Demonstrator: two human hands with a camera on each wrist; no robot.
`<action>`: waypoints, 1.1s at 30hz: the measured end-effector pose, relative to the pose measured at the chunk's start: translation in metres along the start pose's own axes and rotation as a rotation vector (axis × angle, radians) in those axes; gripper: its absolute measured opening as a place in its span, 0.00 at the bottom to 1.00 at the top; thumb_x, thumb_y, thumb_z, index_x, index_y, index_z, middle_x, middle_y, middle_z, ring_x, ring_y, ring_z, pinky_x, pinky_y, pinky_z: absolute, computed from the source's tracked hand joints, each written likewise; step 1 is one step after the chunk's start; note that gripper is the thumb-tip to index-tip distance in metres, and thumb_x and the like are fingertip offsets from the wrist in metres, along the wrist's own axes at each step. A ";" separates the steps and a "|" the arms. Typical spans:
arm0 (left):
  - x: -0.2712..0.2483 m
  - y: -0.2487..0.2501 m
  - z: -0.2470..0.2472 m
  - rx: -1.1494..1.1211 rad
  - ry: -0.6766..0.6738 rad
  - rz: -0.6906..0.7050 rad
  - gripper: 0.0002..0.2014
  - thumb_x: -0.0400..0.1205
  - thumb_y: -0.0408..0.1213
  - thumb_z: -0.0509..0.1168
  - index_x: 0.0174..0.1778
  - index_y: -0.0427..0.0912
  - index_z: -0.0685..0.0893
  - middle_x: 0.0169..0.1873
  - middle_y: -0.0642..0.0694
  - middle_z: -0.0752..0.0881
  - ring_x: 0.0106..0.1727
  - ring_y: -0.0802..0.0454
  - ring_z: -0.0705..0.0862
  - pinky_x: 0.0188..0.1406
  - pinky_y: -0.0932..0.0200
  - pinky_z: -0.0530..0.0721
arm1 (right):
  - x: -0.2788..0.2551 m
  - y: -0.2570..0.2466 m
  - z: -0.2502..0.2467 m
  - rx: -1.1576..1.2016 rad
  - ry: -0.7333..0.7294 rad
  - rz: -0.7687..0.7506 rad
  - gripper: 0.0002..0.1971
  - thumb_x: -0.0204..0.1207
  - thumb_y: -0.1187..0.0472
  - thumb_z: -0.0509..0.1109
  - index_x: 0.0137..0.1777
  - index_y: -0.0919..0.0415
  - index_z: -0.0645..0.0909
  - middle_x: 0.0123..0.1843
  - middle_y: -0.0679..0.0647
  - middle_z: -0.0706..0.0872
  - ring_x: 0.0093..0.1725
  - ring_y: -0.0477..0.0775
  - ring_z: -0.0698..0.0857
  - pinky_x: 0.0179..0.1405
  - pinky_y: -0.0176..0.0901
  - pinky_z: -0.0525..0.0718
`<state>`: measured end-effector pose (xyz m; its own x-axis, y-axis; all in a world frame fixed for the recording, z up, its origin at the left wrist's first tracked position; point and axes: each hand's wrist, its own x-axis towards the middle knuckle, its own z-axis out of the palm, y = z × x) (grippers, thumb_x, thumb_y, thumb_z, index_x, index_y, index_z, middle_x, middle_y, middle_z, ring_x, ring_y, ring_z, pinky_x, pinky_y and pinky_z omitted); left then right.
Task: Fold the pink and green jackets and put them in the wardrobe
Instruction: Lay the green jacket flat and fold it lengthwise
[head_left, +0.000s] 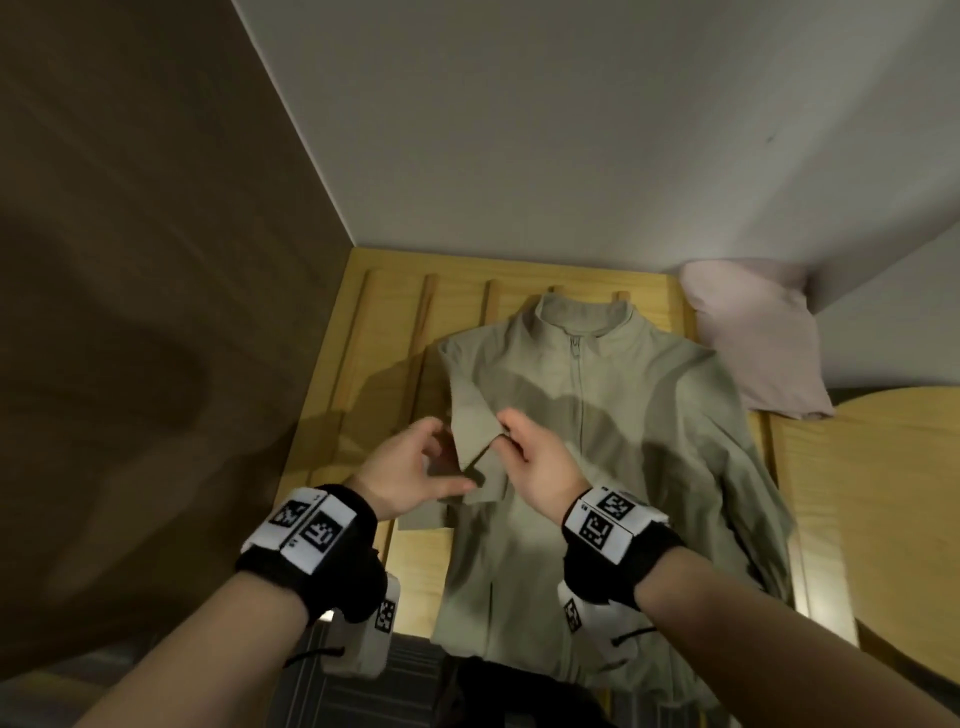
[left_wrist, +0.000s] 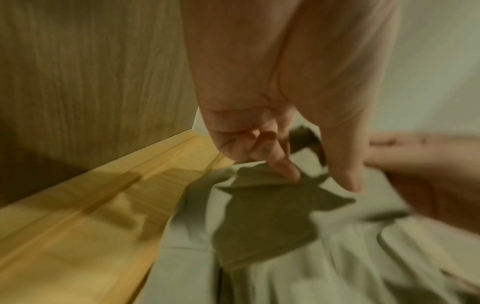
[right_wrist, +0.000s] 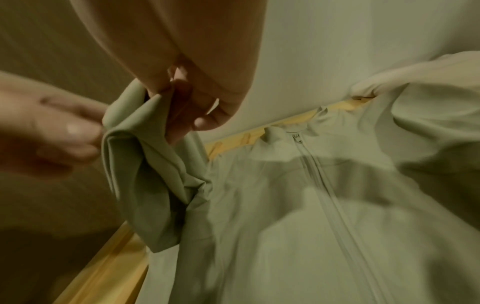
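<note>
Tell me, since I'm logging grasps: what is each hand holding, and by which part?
Both hands grip the green jacket by its folded-in sleeve: the right hand pinches its upper edge, the left hand its cuff end.

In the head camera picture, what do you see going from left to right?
Brown panel → left hand → sleeve → right hand → zipper → pink jacket.

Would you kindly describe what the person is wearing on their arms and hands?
Both hands, left hand and right hand, are bare, as are the forearms; no sleeves show. Each wrist carries a black fabric wristband with white square-patterned marker tags, and a white camera unit with a black cord beneath.
</note>
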<state>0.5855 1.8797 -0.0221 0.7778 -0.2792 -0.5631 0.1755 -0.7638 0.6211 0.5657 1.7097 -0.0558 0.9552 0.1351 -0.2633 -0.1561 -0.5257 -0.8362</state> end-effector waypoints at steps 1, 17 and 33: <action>0.000 -0.004 0.003 0.041 0.045 -0.001 0.25 0.71 0.44 0.76 0.59 0.48 0.72 0.47 0.52 0.81 0.49 0.53 0.81 0.47 0.57 0.78 | 0.001 -0.001 -0.002 -0.008 0.006 -0.021 0.12 0.81 0.65 0.61 0.62 0.68 0.75 0.49 0.65 0.85 0.49 0.60 0.83 0.48 0.40 0.73; -0.011 -0.021 -0.006 -0.084 0.068 -0.001 0.16 0.75 0.48 0.71 0.42 0.38 0.77 0.39 0.40 0.86 0.42 0.47 0.85 0.40 0.55 0.81 | 0.016 0.003 -0.028 -0.125 0.072 0.048 0.08 0.83 0.64 0.55 0.51 0.64 0.75 0.44 0.58 0.80 0.48 0.61 0.81 0.40 0.42 0.67; -0.028 0.018 0.006 -0.722 -0.074 -0.158 0.10 0.83 0.34 0.61 0.59 0.39 0.82 0.47 0.36 0.87 0.43 0.42 0.85 0.35 0.57 0.81 | -0.024 0.011 -0.033 -0.005 -0.129 0.149 0.32 0.78 0.44 0.64 0.80 0.47 0.57 0.65 0.45 0.75 0.62 0.48 0.79 0.60 0.36 0.72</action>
<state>0.5636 1.8705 0.0014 0.6720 -0.2560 -0.6949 0.6551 -0.2322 0.7190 0.5496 1.6729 -0.0423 0.8813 0.1617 -0.4440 -0.2922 -0.5519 -0.7810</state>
